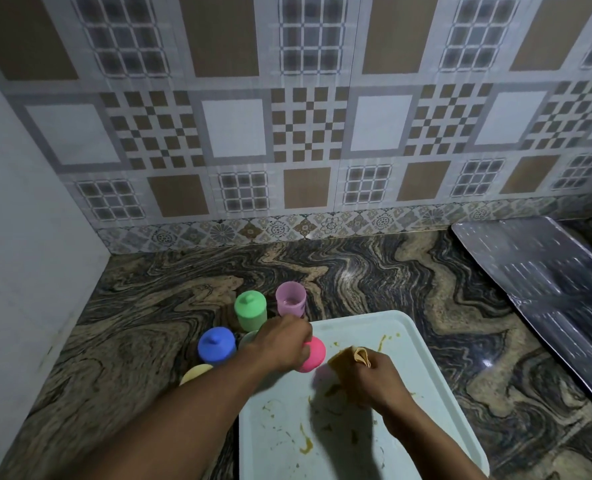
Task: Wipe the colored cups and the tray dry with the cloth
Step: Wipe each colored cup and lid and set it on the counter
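My left hand (284,342) grips a pink cup (312,355) over the far left corner of the white tray (422,368). The tray bears yellow-brown smears. My right hand (379,379) holds a bunched tan cloth (351,356) just right of the pink cup, above the tray. On the counter to the left stand a purple cup (290,299) upright, and a green cup (250,311) and a blue cup (216,345) upside down. A yellow cup (194,373) and a pale cup (247,339) are partly hidden by my left arm.
The dark swirled stone counter (374,268) meets a tiled wall behind and a plain wall (20,237) on the left. A steel drainboard (544,275) lies at the right.
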A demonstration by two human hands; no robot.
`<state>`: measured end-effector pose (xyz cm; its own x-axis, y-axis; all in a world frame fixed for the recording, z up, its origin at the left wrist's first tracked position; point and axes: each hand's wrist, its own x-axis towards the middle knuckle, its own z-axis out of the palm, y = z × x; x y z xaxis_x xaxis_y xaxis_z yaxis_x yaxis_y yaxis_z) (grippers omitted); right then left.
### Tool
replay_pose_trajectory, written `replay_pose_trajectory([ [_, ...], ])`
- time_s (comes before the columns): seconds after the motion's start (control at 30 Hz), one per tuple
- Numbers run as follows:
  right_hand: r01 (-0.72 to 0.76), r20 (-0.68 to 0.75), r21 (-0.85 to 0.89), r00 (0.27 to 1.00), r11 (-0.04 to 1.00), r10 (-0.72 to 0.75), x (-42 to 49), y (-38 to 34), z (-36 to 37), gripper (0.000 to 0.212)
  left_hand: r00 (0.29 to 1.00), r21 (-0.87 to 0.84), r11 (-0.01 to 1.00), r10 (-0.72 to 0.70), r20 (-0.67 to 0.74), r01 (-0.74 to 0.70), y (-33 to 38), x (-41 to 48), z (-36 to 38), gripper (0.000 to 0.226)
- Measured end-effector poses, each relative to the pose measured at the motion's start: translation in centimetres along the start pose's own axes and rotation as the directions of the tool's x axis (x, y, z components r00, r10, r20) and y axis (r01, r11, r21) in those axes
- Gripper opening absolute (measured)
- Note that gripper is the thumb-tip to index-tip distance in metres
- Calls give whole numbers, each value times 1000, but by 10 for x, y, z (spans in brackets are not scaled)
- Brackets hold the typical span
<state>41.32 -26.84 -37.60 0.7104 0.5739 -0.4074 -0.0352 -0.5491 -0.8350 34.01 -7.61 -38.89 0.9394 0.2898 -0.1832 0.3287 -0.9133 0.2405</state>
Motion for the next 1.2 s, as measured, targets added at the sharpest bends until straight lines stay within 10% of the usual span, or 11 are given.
replay_pose_trajectory([
  [0.27, 501, -131, -493, 766, 711, -630, 26, 1, 10, 66, 941, -56, 974, 195, -277, -218, 7, 0, -23, 13],
  [0.5, 641, -16, -615, 573, 460, -819, 23, 7, 13, 78, 850, 106, 963, 268, -454, -247, 9, 0, -27, 19],
  [0.63, 672, 165, -614, 622, 414, -765, 19, 16, 17, 69, 820, 131, 974, 227, -525, -186, 9, 0, -22, 18],
  [0.7, 687, 185, -538, 661, 488, -727, 18, 21, 17, 64, 803, 93, 985, 174, -570, -148, 10, -1, -26, 21],
  [0.83, 426, -264, 108, 883, 898, -387, 21, 15, 10, 29, 728, 60, 991, 131, -673, -123, 16, -4, -36, 18],
  [0.97, -78, 28, 761, 996, 644, 88, 25, -18, -15, 51, 677, 59, 988, 142, -722, -143, 21, -8, -33, 12],
  [1.07, -106, 82, 870, 994, 481, 72, 24, -38, -21, 63, 661, 42, 986, 138, -738, -159, 27, -8, -30, 10],
  [1.2, -19, -13, 820, 999, 572, 52, 23, -48, -6, 36, 641, 20, 981, 140, -755, -191, 38, -11, -32, 10],
])
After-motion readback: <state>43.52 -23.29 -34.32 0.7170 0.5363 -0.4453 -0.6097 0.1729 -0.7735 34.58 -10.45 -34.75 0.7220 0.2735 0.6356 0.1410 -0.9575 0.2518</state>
